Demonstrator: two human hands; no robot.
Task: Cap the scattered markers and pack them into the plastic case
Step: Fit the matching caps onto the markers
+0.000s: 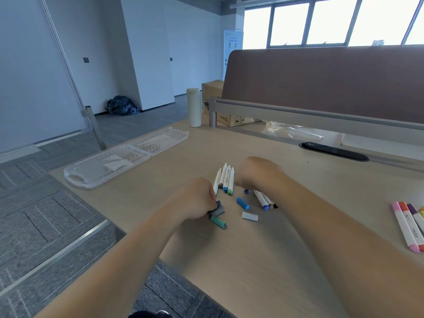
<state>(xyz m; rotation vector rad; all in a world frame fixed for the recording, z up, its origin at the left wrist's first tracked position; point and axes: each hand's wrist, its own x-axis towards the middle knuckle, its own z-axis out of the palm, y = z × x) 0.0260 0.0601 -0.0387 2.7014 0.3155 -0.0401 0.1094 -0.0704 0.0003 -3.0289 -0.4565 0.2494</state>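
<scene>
Plastic markers [226,180], judged light, stiff and slick, are best pinched mid-barrel; one is clamped by the curled left hand [197,198], while the right hand [257,175] grip cannot be told.

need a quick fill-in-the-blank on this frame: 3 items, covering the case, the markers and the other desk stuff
1. The case lies with its lid swung ___.
2. The pink, orange and purple markers lie at the desk's ___ edge.
3. The white bottle stands ___ beyond the case.

Missing words: open; right; upright.
</scene>
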